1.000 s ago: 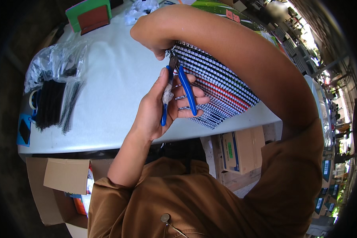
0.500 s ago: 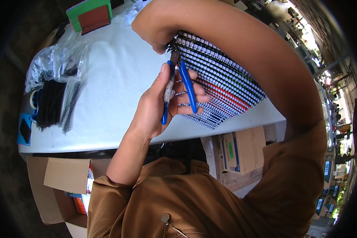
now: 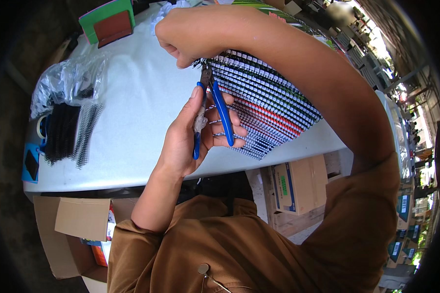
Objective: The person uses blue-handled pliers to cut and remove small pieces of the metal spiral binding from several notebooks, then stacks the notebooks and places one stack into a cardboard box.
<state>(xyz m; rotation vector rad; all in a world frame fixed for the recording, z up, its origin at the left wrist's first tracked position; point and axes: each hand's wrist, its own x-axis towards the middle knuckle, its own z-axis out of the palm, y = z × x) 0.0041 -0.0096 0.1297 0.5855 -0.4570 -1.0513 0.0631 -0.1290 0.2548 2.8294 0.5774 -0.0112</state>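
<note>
My left hand holds blue-handled wire cutters, their handles spread apart. A whitish wrapping sits on one handle. The dark jaws point away from me, at the left edge of a woven panel of white squares with black, green and red rows. Some of my left fingers lie between the handles, over the panel. My right arm arches across the panel from the right. At its upper left corner, beside loose black ends, my right hand is closed with fingers curled; what they pinch is hidden.
On the white table, bundles of black strips and grey mesh strips lie left, beside a clear plastic bag and a tape roll. A green stand is at the back. Cardboard boxes stand below the front edge.
Both hands and the cutters have shifted slightly left, the cutters also a little toward me. More of the panel's far part shows beyond my right arm.
</note>
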